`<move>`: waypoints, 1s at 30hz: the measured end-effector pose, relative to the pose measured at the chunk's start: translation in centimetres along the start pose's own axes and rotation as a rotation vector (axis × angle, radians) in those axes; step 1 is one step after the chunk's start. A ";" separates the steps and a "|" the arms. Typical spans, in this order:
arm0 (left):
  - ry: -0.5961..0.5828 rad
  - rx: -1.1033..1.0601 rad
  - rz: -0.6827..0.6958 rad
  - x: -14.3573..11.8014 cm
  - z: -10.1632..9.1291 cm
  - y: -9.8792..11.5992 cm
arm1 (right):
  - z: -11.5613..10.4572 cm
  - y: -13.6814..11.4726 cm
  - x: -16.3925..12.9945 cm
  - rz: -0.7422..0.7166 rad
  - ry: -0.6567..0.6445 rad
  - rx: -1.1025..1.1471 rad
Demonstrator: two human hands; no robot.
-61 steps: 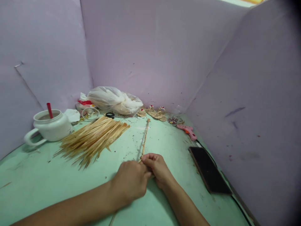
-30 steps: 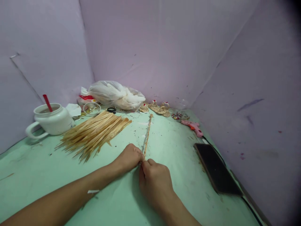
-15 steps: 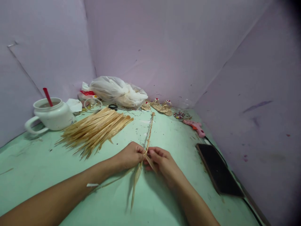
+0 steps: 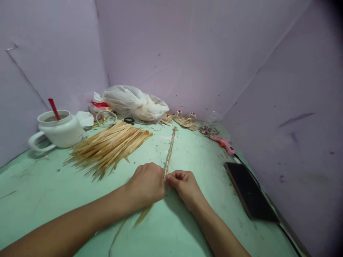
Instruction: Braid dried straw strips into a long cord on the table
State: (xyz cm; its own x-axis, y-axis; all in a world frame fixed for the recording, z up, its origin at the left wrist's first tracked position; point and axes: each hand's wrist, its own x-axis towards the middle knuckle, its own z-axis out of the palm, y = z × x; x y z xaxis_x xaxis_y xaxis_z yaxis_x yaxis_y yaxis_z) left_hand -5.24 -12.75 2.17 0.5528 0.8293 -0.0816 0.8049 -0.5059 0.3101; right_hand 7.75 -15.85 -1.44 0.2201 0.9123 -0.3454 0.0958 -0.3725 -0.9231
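A thin straw-coloured braid [image 4: 170,151] stretches away from my hands along the green table. At its near end my right hand [image 4: 184,185] is closed, thumb and forefinger pinching the braid. My left hand [image 4: 150,184] is closed beside it, back of the hand upward, its fingertips hidden. Loose strands [image 4: 144,216] of the same dried fibre come out beneath my left hand and wrist toward me. A pile of flat dried strips [image 4: 109,146] lies to the left, apart from both hands.
At left stands a white mug [image 4: 63,134] with a red stick in it. Along the back are a knotted plastic bag [image 4: 134,103], black-handled scissors [image 4: 129,121] and small woven slippers [image 4: 182,120]. On the right lie beads [image 4: 205,130], a pink glue gun [image 4: 225,144] and a phone [image 4: 250,192].
My left hand has turned over so its back faces up, covering the braid's near end. The loose strands have swung leftward under it. My right fingers have closed into a tighter pinch.
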 end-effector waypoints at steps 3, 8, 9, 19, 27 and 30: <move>-0.042 0.080 0.073 -1.1 0.1 1.1 | 0.3 -0.2 -0.3 0.036 -0.007 0.148; -0.053 0.112 0.207 -1.9 1.8 1.5 | 0.4 -0.2 -0.5 0.102 -0.043 0.262; -0.050 0.097 0.208 -1.8 1.8 1.4 | 0.3 -0.3 -0.5 0.107 -0.057 0.273; -0.279 -1.033 -0.332 1.7 -0.1 -1.0 | -0.6 -0.6 -0.6 0.098 -0.209 0.295; -0.218 -0.705 -0.227 2.1 2.3 -1.0 | -0.7 0.4 -0.1 -0.229 -0.091 -0.253; 0.009 -0.457 -0.091 2.1 2.4 -0.7 | -0.4 0.4 -1.1 -0.474 0.100 -0.681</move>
State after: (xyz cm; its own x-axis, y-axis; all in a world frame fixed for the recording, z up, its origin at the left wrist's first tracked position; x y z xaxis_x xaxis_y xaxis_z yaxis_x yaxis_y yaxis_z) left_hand -4.14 -11.19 -0.55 0.4810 0.8685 -0.1201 0.6714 -0.2768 0.6875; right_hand 7.94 -17.09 -1.39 0.0907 0.9909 0.0997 0.7584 -0.0038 -0.6518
